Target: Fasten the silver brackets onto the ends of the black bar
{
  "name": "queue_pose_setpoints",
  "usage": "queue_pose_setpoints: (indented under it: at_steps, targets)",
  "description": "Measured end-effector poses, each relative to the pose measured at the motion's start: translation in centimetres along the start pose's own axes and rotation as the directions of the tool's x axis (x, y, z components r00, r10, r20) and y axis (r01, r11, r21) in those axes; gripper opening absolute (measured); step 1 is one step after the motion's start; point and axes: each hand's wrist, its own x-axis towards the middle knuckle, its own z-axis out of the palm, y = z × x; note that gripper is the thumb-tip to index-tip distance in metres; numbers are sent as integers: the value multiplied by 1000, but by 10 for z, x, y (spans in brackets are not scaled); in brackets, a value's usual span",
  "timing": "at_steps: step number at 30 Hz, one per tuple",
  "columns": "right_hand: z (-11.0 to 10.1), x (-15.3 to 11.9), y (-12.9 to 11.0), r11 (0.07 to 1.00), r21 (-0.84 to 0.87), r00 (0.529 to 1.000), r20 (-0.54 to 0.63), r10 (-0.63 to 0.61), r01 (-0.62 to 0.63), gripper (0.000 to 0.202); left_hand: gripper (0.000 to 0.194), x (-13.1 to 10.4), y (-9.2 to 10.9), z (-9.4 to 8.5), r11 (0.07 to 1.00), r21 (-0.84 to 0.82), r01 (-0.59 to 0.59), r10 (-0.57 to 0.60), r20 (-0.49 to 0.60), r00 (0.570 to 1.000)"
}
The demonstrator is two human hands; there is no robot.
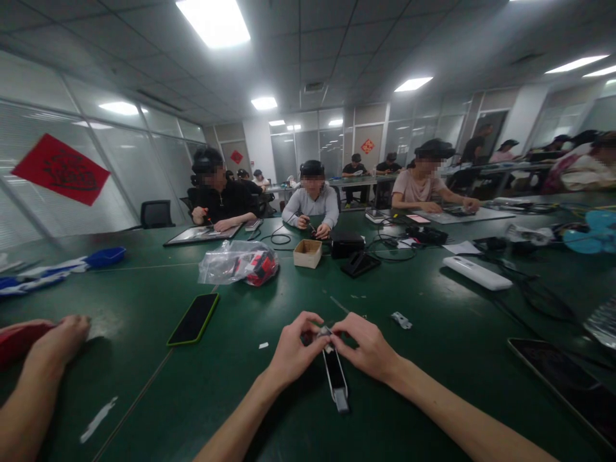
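My left hand [297, 350] and my right hand [368, 348] meet over the green table, thumbs and fingertips pinched together. Between them is a small grey piece [325, 332], partly covered by the fingers. Just beneath the fingertips lies a long narrow device [335, 375] with a pale rim, a black inner face and a grey near end. Its far end is hidden by my hands. A small silvery part [401, 321] rests beyond my right hand, and a white scrap [263, 346] is left of my left hand.
A green-edged phone [193, 319], a plastic bag [239, 263] with red items and a small box [307, 254] stand beyond. At right are a white device [477, 273], cables and a dark tablet [568, 388]. A co-worker's arm [43, 372] reaches in at left.
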Motion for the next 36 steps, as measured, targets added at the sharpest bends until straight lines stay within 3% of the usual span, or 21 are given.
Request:
queue_pose_setpoints:
  at_steps: [4,8,12,18,21,25,31,33,36]
  targets:
    - [-11,0,11,996,-78,996,69,47,-42,15,22,5,-5,-10,998,30,56,-51,-125,991]
    - [-34,0,33,929,-293,957,113,268,-225,23,19,9,-10,-24,974,195,115,-83,-162,983]
    - [-55,-3,58,743,-541,815,170,555,-393,27,19,11,-17,-30,930,332,154,-108,-153,982]
    - [-68,-18,81,520,-733,541,248,804,-437,33,18,11,-27,-29,872,453,183,-156,-98,983]
    - [-68,-21,82,484,-737,457,264,849,-472,34,18,11,-29,-28,860,470,197,-180,-81,980]
    - [-69,-18,79,474,-704,381,302,874,-529,31,18,11,-29,-27,834,508,217,-215,-64,974]
    - [-70,-17,78,470,-691,329,339,881,-549,29,18,10,-26,-23,823,514,242,-249,-58,967]
    - [-69,-19,78,489,-676,338,355,872,-551,29,18,9,-26,-22,825,510,244,-249,-59,967]
    - [-68,-21,78,520,-649,393,347,852,-554,25,19,9,-26,-22,835,498,235,-234,-66,970]
